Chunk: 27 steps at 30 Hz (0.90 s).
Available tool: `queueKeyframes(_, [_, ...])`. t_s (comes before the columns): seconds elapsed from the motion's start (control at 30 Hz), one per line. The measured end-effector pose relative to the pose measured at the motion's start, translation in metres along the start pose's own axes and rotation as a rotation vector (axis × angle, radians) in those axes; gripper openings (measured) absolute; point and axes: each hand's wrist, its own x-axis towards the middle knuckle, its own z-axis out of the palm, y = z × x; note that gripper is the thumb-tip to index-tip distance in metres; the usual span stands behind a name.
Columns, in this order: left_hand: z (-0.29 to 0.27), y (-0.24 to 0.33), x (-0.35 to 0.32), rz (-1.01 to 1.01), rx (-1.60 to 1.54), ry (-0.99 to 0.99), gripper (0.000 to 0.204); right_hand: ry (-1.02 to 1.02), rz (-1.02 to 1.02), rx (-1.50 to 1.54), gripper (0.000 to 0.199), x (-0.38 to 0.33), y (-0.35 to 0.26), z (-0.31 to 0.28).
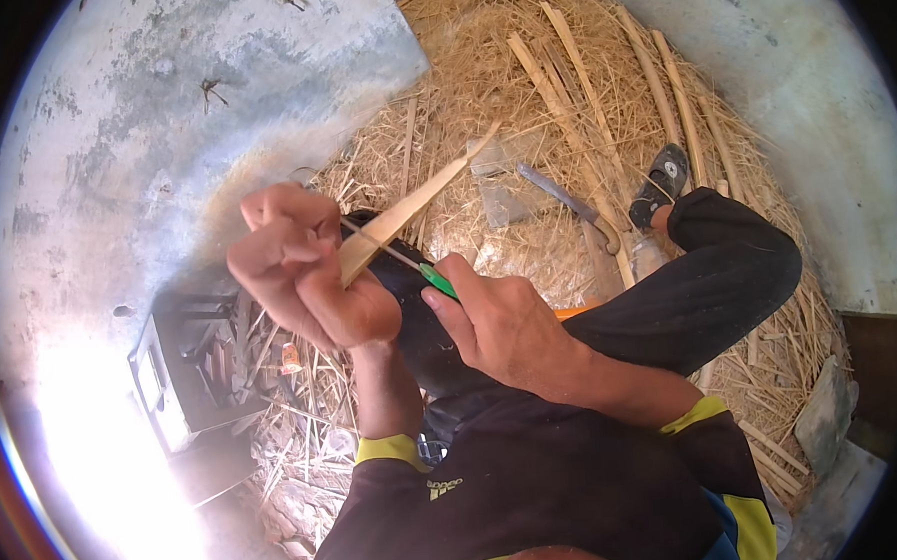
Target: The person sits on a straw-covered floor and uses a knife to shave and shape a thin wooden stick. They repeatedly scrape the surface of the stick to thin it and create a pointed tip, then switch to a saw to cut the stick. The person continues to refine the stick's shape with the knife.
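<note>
My left hand is up at the left with its fingers curled, gripping the lower end of a pale wooden piece. The piece slants up to the right and tapers to a thin point. In my right hand is a green-handled tool with a thin rod. That rod lies across the wood, and its far end reaches my left fingers. I cannot make out whether it is a file or a screwdriver.
Shavings and straw-like strips cover the floor. A curved-handled blade lies beyond my knees, near long wooden sticks and my shoe. At left stands a dark metal box frame beside a bright patch. A stone lies at right.
</note>
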Motion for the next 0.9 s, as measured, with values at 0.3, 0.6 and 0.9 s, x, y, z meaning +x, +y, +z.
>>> queueKeyframes(0.3, [0.009,-0.005,-0.01,0.063,0.241,0.238,0.013,0.022,0.01,-0.175,0.02,0.004,0.011,0.008])
queueKeyframes(0.6, [0.007,-0.016,-0.008,0.049,0.325,0.156,0.026,0.254,0.029,-0.339,0.019,0.019,0.067,0.03])
queueKeyframes(0.9, [0.007,-0.007,-0.012,0.214,0.457,0.079,0.053,0.191,0.004,-0.246,0.018,-0.003,0.045,0.018])
